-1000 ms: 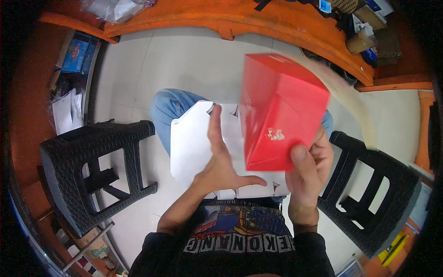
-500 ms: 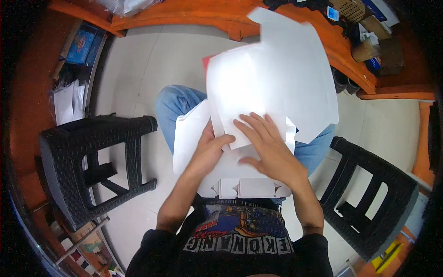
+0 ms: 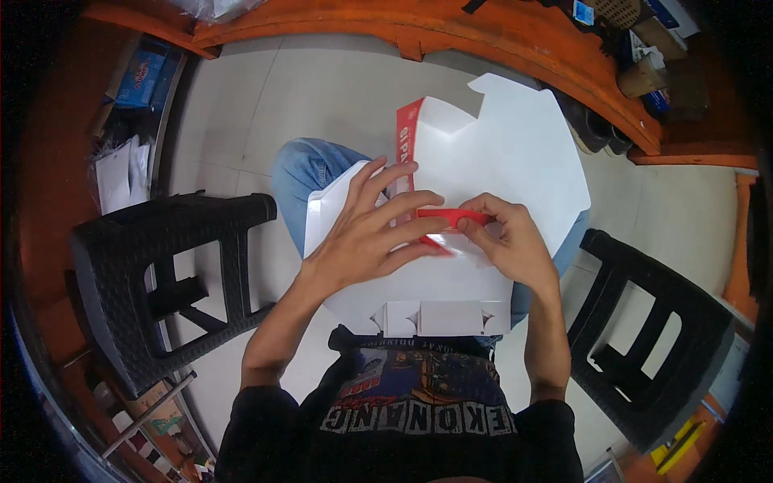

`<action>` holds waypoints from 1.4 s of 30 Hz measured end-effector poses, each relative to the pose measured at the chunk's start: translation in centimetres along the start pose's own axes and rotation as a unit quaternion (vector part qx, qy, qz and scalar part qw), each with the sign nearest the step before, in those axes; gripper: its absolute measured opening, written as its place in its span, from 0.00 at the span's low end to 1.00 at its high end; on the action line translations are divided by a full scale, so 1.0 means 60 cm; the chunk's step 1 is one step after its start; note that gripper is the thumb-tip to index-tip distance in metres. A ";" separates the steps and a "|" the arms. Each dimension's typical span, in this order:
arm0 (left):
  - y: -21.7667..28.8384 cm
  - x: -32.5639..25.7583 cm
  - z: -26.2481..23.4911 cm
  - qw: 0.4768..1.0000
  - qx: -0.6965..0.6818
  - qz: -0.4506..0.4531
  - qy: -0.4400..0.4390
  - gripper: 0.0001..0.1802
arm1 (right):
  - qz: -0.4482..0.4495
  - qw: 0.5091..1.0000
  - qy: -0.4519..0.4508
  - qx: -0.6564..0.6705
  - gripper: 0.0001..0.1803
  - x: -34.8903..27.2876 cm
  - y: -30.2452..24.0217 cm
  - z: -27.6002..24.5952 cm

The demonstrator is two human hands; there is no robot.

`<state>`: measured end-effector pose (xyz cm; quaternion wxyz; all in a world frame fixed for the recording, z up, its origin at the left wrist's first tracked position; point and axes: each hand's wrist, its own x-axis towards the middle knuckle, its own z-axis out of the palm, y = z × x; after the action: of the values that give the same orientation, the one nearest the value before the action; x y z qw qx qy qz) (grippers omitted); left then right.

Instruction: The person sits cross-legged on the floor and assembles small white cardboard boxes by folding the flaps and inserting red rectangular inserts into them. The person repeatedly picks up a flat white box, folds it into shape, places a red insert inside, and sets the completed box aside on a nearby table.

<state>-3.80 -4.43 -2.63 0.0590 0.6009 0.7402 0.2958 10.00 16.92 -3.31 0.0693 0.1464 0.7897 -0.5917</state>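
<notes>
A cardboard box blank [image 3: 523, 153], white inside and red outside, lies partly folded across my lap, with its left and near walls standing up. My right hand [image 3: 511, 233] is closed, its thumb and fingers pinching the red near flap. Stretched out with its fingers apart, my left hand [image 3: 370, 221] lies over the near left corner and touches the red flap; part of that corner is hidden under it. Beneath it, on my thighs, is another flat white cardboard blank [image 3: 411, 286] with a notched, tabbed edge near my waist.
Black plastic stools stand on either side, one at the left [image 3: 173, 217] and one at the right [image 3: 652, 322]. An orange wooden bench [image 3: 338, 28] curves along the far side, with clutter at its right. Shelves with a blue box [image 3: 141, 76] are at the left.
The upper blank's left and near edges have been folded up, showing red. My left hand has moved up and spread its fingers; my right hand has shifted right and pinched the flap.
</notes>
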 end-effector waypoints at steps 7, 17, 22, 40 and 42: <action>-0.002 0.026 0.039 0.970 -0.116 -0.026 0.210 0.11 | 0.049 0.998 0.021 0.042 0.12 -0.011 -0.030 -0.010; -0.005 0.038 -0.018 0.997 -0.030 -0.065 0.016 0.07 | -0.134 0.980 0.129 -0.066 0.12 -0.007 -0.081 -0.011; 0.016 0.032 -0.037 0.963 -0.152 -0.212 0.061 0.08 | -0.392 0.866 0.309 0.022 0.13 -0.085 -0.084 -0.016; 0.024 0.027 -0.042 0.971 -0.152 -0.186 -0.002 0.10 | -0.251 0.921 0.248 -0.166 0.15 0.043 -0.014 0.038; 0.016 0.026 -0.036 0.980 -0.146 -0.132 0.003 0.10 | -0.271 0.928 0.209 -0.148 0.15 0.051 -0.016 0.041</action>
<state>-4.35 -3.71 0.08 0.1825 0.4822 0.7621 0.3917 6.62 14.80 -3.98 -0.2395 0.0354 0.8744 -0.4205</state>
